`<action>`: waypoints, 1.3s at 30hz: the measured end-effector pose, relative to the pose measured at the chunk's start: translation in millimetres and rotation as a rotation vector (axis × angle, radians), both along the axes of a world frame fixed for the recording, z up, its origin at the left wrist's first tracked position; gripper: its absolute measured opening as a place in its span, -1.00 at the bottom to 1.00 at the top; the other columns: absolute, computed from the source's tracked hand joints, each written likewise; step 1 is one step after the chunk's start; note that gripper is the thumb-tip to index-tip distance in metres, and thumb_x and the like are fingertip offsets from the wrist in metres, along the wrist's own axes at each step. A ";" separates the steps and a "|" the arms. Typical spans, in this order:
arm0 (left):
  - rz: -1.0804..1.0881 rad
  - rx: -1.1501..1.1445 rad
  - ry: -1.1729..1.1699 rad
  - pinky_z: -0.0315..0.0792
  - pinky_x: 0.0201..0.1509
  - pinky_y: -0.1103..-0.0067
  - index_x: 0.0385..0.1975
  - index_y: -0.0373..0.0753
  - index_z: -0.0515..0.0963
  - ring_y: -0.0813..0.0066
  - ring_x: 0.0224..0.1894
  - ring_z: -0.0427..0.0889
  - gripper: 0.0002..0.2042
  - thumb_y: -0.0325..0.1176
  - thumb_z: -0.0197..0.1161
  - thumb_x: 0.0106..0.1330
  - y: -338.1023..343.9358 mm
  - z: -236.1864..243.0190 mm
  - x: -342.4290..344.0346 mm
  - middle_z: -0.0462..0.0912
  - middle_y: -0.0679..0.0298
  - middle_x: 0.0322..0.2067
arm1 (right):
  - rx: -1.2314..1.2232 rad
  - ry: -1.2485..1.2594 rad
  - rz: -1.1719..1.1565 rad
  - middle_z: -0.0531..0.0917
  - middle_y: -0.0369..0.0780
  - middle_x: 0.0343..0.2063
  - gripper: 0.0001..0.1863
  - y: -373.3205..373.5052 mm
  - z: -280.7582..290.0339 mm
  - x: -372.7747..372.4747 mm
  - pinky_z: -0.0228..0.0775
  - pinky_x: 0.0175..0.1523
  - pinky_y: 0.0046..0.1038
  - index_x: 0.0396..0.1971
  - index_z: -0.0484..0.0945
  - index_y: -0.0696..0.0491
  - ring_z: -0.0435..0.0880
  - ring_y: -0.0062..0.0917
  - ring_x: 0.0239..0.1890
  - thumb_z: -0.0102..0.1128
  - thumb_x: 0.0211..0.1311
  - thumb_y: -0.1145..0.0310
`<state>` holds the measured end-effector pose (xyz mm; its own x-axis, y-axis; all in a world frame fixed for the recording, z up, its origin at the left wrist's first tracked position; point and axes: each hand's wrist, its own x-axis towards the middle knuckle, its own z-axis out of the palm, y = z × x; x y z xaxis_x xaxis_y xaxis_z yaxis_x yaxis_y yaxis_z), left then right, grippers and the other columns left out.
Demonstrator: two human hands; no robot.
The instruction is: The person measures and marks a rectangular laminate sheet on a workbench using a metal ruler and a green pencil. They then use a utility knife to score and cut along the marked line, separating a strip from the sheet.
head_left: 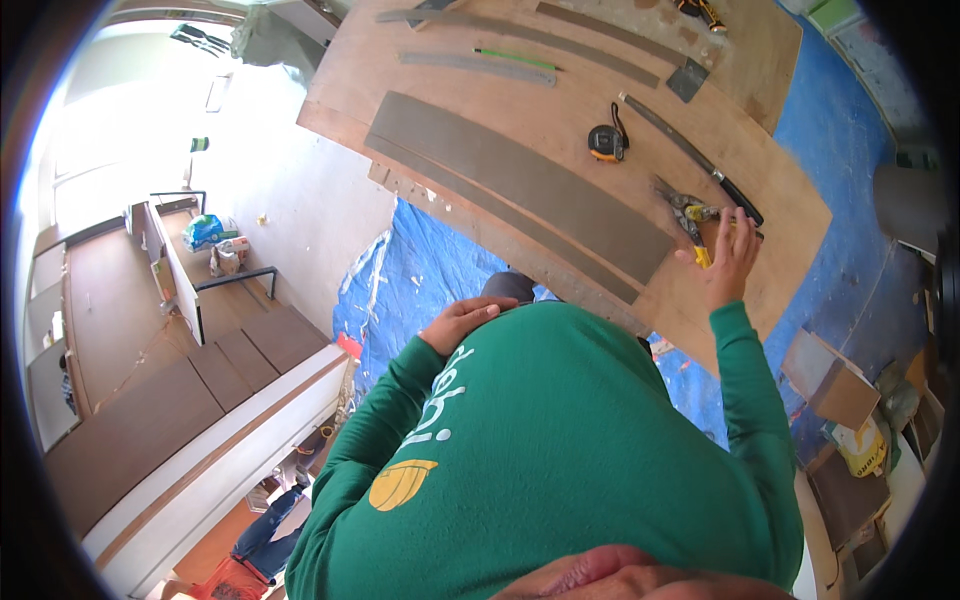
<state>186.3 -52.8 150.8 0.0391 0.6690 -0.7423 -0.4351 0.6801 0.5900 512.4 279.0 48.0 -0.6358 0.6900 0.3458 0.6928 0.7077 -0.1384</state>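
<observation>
My right hand [733,262] is over the table with its fingers spread, beside the yellow-handled snips [690,212]. Its fingertips are close to the handles; I cannot tell whether they touch. Just beyond the snips lies a long narrow grey blade with a black handle [741,200]. My left hand [463,322] rests flat against the front of my green top, holding nothing. Between the hands and the far edge lie a wide grey-brown strip [520,180] and a narrower strip [500,213] alongside it. A black and orange tape measure [606,142] sits past them.
Farther off on the wooden table [790,225] are a green pencil-like stick [515,58], a metal ruler [470,69], a dark square plate [687,80] and long thin strips. Blue sheeting [410,265] covers floor around it. At lower left, a person in orange [235,578] is partly visible.
</observation>
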 end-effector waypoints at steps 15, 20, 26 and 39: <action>0.209 0.021 0.048 0.49 0.37 0.46 0.35 -0.41 0.47 0.29 0.27 0.63 -0.50 -0.16 0.17 0.60 -9.3 -10.7 11.2 0.64 0.02 0.24 | -0.571 -0.034 0.244 0.56 -0.19 -0.08 -0.57 -123.4 -25.6 -49.1 0.30 0.14 -0.08 -0.01 0.52 -0.01 0.49 -0.18 0.08 0.42 0.09 0.38; 0.214 0.081 0.119 0.50 0.37 0.40 0.31 -0.38 0.52 0.27 0.23 0.66 -0.56 -0.20 0.18 0.61 -17.4 -38.1 -9.2 0.67 0.04 0.19 | -0.649 -0.076 0.157 0.58 -0.13 -0.13 -0.66 -123.9 -21.6 -56.2 0.37 0.09 -0.07 -0.09 0.56 0.04 0.54 -0.11 0.02 0.37 0.11 0.46; -0.132 0.389 0.918 0.52 0.29 0.36 0.11 -0.26 0.66 0.18 0.12 0.70 -0.68 -0.23 0.30 0.50 -7.8 -66.3 -72.9 0.74 0.18 0.09 | -1.046 0.188 0.220 0.64 -0.03 -0.27 -0.76 -124.1 23.6 -88.7 0.49 -0.09 -0.23 -0.13 0.64 0.16 0.66 -0.11 -0.17 0.35 0.21 0.43; -0.399 0.882 1.434 0.57 0.03 0.25 -0.16 -0.16 0.60 0.06 -0.11 0.70 -0.67 -0.44 0.38 0.01 51.2 -96.7 -302.7 0.68 0.20 -0.21 | -0.901 0.060 -0.080 0.56 -0.35 -0.53 -0.59 -151.4 159.5 -218.6 0.37 -0.37 -0.50 -0.32 0.62 0.16 0.44 -0.74 -0.46 0.62 0.17 0.16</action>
